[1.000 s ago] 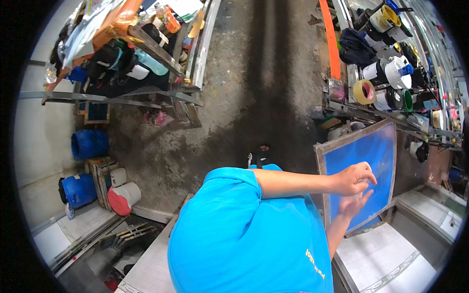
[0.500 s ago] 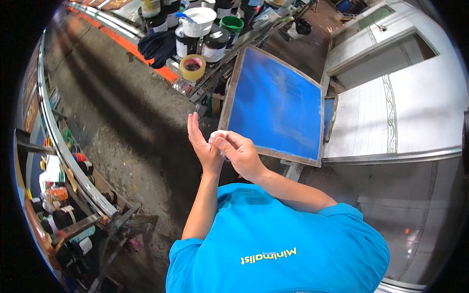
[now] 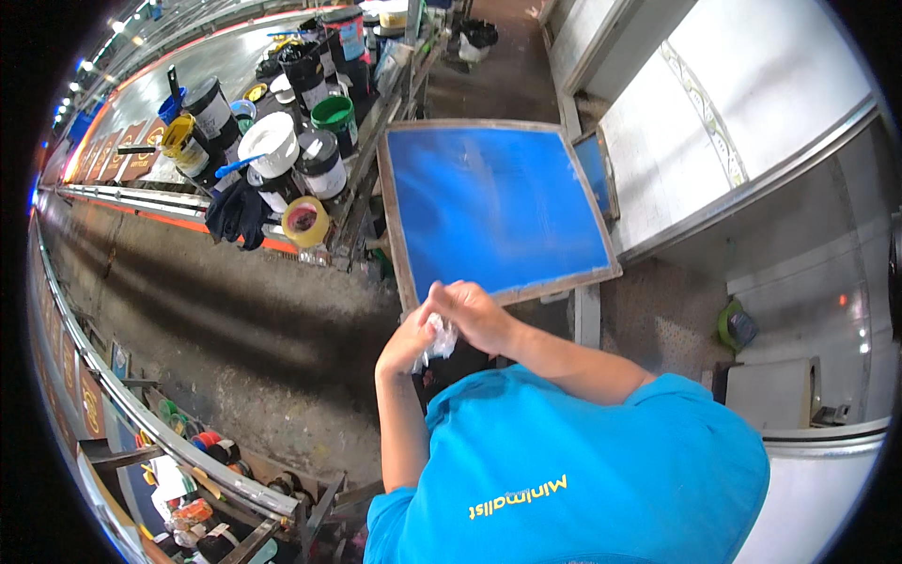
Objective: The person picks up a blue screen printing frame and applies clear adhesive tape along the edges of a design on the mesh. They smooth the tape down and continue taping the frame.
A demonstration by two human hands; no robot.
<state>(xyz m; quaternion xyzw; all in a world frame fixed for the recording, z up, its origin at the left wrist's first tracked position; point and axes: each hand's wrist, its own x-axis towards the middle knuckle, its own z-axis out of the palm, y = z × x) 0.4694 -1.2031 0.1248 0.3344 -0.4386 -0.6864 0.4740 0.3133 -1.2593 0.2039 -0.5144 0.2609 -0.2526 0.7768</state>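
My left hand [image 3: 406, 342] and my right hand [image 3: 472, 318] are pressed together at the near edge of a blue screen [image 3: 498, 202] in a worn frame, both closed around a crumpled whitish, shiny wad [image 3: 440, 338]. My fingers hide part of the wad, and I cannot make out what it is made of. The screen stands tilted beside a cluttered rack. A blue sleeve and shirt [image 3: 564, 451] fill the lower middle of the view.
Ink tubs [image 3: 319, 164], a tape roll [image 3: 305, 221] and dark cloth [image 3: 235, 214] crowd the upper-left rack. A second metal rack [image 3: 160, 404] runs along the lower left. White tiled surfaces [image 3: 648, 141], a green bucket [image 3: 733, 324] and a black-lined bin [image 3: 474, 42] are also in view.
The view has swung round to face the screen. My hands, earlier apart-fingered and rubbing, are now closed together on the wad, which shows more than half a second ago.
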